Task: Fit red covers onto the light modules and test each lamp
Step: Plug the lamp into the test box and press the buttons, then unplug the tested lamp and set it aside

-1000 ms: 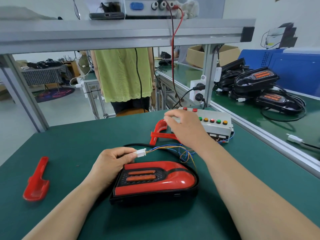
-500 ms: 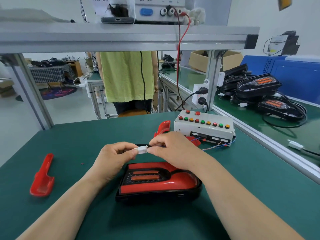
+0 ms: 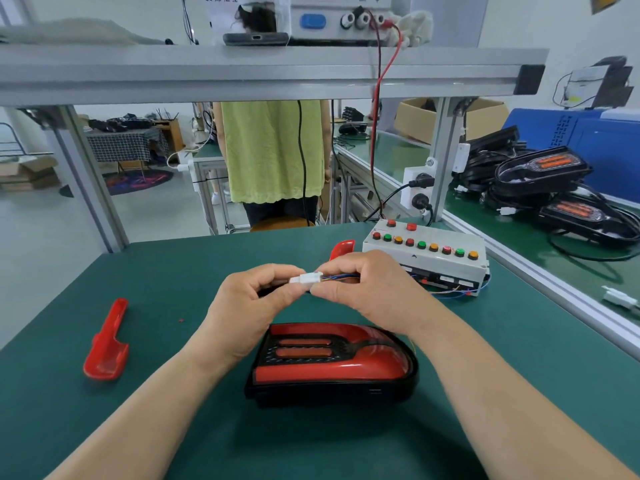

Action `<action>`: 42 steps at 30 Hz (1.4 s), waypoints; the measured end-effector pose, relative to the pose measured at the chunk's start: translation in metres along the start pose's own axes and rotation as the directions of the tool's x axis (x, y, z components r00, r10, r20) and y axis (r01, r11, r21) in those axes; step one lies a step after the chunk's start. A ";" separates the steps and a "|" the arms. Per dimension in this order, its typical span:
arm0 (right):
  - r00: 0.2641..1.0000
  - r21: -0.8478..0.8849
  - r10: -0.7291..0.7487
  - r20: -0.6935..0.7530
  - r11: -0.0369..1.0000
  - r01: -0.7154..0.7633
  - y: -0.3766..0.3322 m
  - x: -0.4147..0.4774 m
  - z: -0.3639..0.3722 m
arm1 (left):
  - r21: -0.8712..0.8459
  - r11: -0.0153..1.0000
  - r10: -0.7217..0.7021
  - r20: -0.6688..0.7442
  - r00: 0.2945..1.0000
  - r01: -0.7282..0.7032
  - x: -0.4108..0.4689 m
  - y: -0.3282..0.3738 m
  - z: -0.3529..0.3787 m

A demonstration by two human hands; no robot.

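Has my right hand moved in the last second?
Yes. The right hand left the button box, coming nearer and leftward, and now pinches the white connector opposite the left hand.

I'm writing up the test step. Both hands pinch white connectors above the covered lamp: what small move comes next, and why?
Probably press the white connectors fully together: the left hand and right hand pinch them end to end, the wires lead towards the button box, and the lamp looks unlit.
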State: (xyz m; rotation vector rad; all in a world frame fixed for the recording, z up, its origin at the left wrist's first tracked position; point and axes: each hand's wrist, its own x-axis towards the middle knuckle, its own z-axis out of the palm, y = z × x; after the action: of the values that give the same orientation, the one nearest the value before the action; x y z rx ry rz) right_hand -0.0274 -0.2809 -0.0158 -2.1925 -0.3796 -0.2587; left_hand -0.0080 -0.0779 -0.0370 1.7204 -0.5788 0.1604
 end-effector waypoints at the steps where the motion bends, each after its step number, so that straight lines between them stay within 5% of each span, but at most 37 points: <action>1: 1.000 0.005 -0.006 0.008 1.000 0.006 -0.001 -0.001 -0.001 | 0.019 1.000 0.013 0.016 1.000 -0.013 -0.001 0.000 0.000; 12: 0.984 -0.185 -0.166 -0.070 0.971 0.151 -0.011 -0.005 0.005 | 0.097 0.995 0.011 -0.014 1.000 -0.010 -0.003 -0.004 -0.001; 22: 0.995 0.024 -0.101 -0.006 0.995 0.102 -0.005 -0.007 -0.001 | 0.038 0.999 0.010 0.061 0.998 -0.013 -0.003 0.003 -0.004; 42: 0.995 -0.009 -0.097 -0.006 0.995 0.097 -0.001 -0.005 -0.002 | 0.040 0.999 0.016 0.040 0.999 -0.018 -0.003 -0.004 0.000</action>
State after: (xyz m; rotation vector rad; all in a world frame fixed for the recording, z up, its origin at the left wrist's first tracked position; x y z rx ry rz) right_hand -0.0328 -0.2830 -0.0156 -2.1841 -0.4834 -0.3209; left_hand -0.0085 -0.0768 -0.0413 1.7613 -0.6233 0.1510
